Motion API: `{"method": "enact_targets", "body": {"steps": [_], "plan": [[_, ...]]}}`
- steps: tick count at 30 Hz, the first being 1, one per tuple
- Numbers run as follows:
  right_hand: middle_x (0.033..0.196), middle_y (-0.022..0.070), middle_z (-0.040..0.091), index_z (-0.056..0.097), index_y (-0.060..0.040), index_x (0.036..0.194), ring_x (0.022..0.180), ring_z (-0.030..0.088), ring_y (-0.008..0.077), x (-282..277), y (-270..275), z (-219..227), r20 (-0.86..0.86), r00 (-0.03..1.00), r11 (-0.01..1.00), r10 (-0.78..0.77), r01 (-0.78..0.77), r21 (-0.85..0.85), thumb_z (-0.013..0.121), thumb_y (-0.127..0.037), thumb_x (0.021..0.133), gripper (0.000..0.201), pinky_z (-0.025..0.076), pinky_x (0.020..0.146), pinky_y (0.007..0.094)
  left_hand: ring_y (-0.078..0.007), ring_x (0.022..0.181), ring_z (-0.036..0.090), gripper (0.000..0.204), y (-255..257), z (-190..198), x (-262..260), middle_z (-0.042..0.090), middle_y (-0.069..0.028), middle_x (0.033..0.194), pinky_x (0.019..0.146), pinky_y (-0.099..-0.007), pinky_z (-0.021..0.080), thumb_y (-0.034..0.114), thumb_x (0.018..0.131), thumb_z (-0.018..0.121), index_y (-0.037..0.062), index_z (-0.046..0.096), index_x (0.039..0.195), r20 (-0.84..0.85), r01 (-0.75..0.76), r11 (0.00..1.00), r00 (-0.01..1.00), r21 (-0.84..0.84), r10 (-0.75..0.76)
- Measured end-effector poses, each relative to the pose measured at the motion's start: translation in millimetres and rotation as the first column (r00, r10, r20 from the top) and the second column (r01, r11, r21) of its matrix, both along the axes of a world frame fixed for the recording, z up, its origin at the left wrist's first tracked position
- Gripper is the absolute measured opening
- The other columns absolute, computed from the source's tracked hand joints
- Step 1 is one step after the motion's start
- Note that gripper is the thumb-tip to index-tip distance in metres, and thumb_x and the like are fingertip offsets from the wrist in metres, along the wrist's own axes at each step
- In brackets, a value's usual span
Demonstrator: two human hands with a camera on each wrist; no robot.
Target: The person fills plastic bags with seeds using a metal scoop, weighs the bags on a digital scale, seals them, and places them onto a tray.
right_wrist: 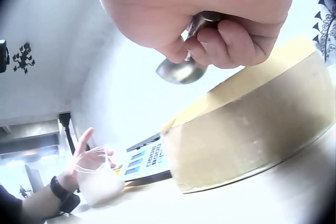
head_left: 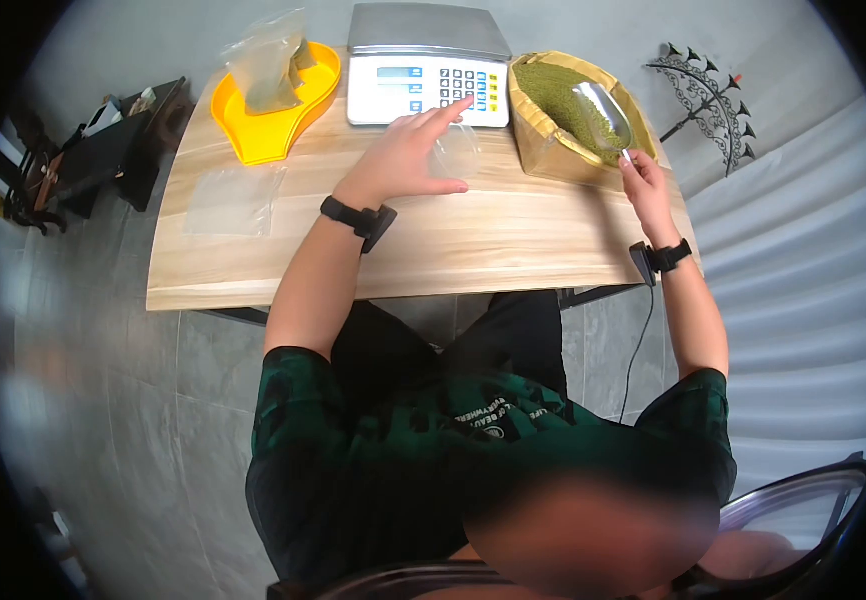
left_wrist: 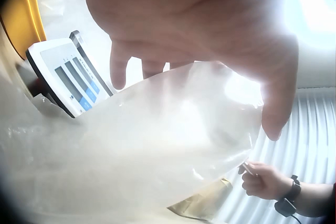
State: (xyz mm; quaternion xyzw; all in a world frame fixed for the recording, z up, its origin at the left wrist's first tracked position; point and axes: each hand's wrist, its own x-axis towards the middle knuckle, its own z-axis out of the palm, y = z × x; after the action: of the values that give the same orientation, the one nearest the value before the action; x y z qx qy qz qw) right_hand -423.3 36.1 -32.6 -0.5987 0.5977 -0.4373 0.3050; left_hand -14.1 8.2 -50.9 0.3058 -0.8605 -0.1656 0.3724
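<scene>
My left hand (head_left: 398,160) is over the middle of the table, its thumb and fingers spread straight. They stretch the mouth of a clear plastic bag (left_wrist: 173,124), which fills much of the left wrist view. The right hand (head_left: 645,185) grips the handle of a metal scoop (head_left: 605,112) with curled fingers. In the head view the scoop's bowl lies over small green grains (head_left: 553,88) in a brown paper bag (head_left: 548,147). From the right wrist, the scoop appears above the paper bag's rim, and the grains are hidden behind its wall.
A white digital scale (head_left: 428,75) with a metal platform stands behind the left hand. To its left is a yellow tray (head_left: 263,150) holding a filled clear pouch (head_left: 271,75). Flat clear bags (head_left: 233,203) lie on the wooden table (head_left: 493,240). A black ornamental stand (head_left: 718,110) is beyond the right edge.
</scene>
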Motion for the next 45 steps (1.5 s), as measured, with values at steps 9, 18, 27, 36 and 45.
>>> {"method": "enact_targets", "body": {"steps": [9,18,27,36,45], "plan": [[0.084,0.0021,0.061,0.064,-0.001,0.107,0.077,0.053,0.0115,77.3,28.2,19.6,-0.333,0.86,0.921,0.386,-0.378,0.091,0.063,-0.021,0.096,0.023,0.045,0.071,0.0271,-0.0335,0.113,0.058,0.104,1.0,-1.5,-1.3,0.058,-0.0173,0.131,0.101,-0.0424,0.041,0.029,0.064,0.085,0.0149,0.032,0.152,-0.037,0.097,0.995,0.995,0.026,-0.096],[0.085,0.0181,0.066,0.065,-0.0019,0.106,0.076,0.064,0.0323,125.7,17.0,78.5,-0.747,0.491,0.846,0.449,-0.502,0.179,0.065,-0.023,0.09,0.026,0.049,0.069,0.0397,-0.0346,0.113,0.057,0.102,3.2,-3.3,-1.1,0.06,-0.017,0.124,0.101,-0.0436,0.04,0.032,0.064,0.084,0.0174,0.033,0.151,0.002,0.06,0.997,0.998,-0.046,-0.06],[0.084,0.0188,0.066,0.065,-0.0025,0.1,0.079,0.064,0.0371,152.4,13.9,107.0,-0.838,0.316,0.813,0.446,-0.535,0.23,0.064,-0.024,0.09,0.024,0.049,0.069,0.0441,-0.0348,0.116,0.056,0.099,1.4,-3.9,1.9,0.06,-0.0181,0.125,0.101,-0.0434,0.04,0.032,0.065,0.083,0.0167,0.035,0.15,-0.012,0.06,0.998,0.998,-0.019,-0.06],[0.084,0.0186,0.066,0.065,-0.0011,0.104,0.078,0.064,0.0325,132.7,20.1,110.2,-0.756,0.447,0.825,0.479,-0.525,0.212,0.064,-0.025,0.091,0.027,0.049,0.069,0.041,-0.0352,0.113,0.057,0.096,1.1,-1.3,3.2,0.061,-0.0167,0.124,0.099,-0.0434,0.041,0.035,0.066,0.083,0.0171,0.037,0.149,-0.021,0.064,0.998,0.998,-0.017,-0.064],[0.085,0.0158,0.065,0.064,0.0027,0.105,0.075,0.058,0.0242,-26.1,-11.1,108.9,-0.734,0.623,0.961,0.27,-0.218,0.168,0.063,-0.023,0.094,0.028,0.047,0.07,0.0364,-0.0312,0.108,0.057,0.096,0.9,-4.3,3.1,0.061,-0.0124,0.119,0.097,-0.0414,0.041,0.033,0.066,0.083,0.0181,0.037,0.149,0.011,0.029,0.999,1.0,-0.045,-0.028]]}}
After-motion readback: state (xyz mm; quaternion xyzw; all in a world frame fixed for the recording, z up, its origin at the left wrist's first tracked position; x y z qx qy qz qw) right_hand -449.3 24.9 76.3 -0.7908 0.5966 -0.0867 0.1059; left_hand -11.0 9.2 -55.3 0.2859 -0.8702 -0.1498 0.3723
